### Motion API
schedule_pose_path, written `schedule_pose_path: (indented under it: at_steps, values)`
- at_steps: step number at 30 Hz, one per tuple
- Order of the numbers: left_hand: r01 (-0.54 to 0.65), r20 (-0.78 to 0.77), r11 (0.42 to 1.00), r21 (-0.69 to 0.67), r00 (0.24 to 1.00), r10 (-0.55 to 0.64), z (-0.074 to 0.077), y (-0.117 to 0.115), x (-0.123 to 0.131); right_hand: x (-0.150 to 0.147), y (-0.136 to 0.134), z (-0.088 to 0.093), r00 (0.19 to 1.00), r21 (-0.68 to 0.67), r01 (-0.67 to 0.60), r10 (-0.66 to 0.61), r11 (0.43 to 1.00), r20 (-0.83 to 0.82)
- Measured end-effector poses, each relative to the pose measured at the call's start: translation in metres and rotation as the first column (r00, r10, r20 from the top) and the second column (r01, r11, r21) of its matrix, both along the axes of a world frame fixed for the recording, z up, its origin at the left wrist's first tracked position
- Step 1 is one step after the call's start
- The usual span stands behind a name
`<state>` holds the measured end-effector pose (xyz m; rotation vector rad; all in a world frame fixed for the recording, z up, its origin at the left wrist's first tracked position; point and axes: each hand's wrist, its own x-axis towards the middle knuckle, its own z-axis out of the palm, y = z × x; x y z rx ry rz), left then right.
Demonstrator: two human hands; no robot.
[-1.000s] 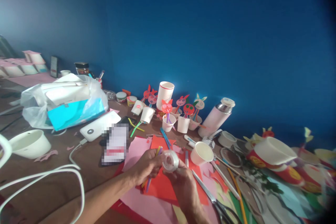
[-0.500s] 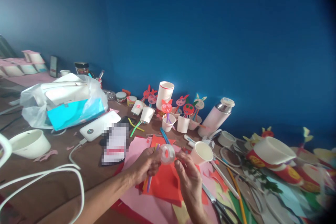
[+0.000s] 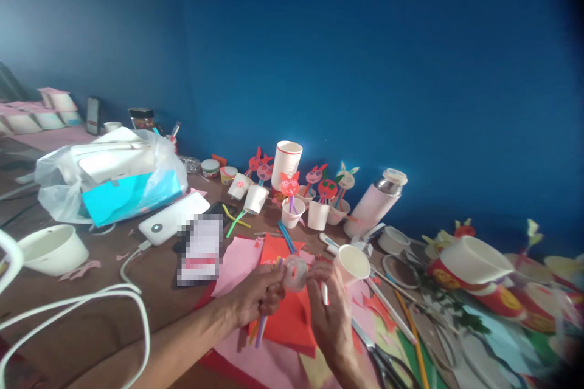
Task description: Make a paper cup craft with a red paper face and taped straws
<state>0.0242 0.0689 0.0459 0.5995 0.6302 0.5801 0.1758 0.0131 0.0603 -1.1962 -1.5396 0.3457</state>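
My left hand (image 3: 263, 295) is closed around a roll of clear tape (image 3: 295, 273) and thin purple and yellow straws (image 3: 260, 333), whose lower ends stick out below the fingers. At the roll's right side, the fingertips of my right hand (image 3: 335, 316) are pinched together against the tape. A small white piece (image 3: 325, 293) shows between its fingers; I cannot tell what it is. Beneath both hands lie red paper (image 3: 285, 322) and pink paper (image 3: 232, 349). A white paper cup (image 3: 353, 264) stands just behind my right hand.
Scissors (image 3: 387, 364) lie right of my right forearm, near a pencil (image 3: 413, 340). Small cups with paper faces on straws (image 3: 292, 213) line the back, beside a flask (image 3: 376, 203). Left are a phone (image 3: 201, 249), a power bank (image 3: 173, 219), a white cable (image 3: 141, 322) and a plastic bag (image 3: 59, 176).
Both hands and the tape roll have shifted slightly to the right. The roll has turned a little, and a white piece now shows between my right fingers.
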Motion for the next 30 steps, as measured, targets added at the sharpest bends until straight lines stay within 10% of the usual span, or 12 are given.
schedule_pose_path:
  at_steps: [10, 20, 30]
  values:
    - [0.075, 0.012, 0.993, -0.088, 0.997, -0.075, 0.004, -0.001, 0.0, 0.005, -0.002, 0.007, 0.981, 0.083, 0.022, -0.038, 0.996, 0.192]
    - [-0.126, -0.191, 0.954, 0.272, 0.965, 0.182, 0.015, 0.0, -0.001, 0.017, 0.006, 0.012, 0.93, -0.1, 0.154, -0.11, 0.983, 0.35]
    - [0.033, -0.33, 0.862, 0.506, 0.931, 0.159, 0.02, -0.008, -0.001, 0.001, 0.002, 0.007, 0.897, -0.09, 0.063, -0.017, 0.994, 0.442]
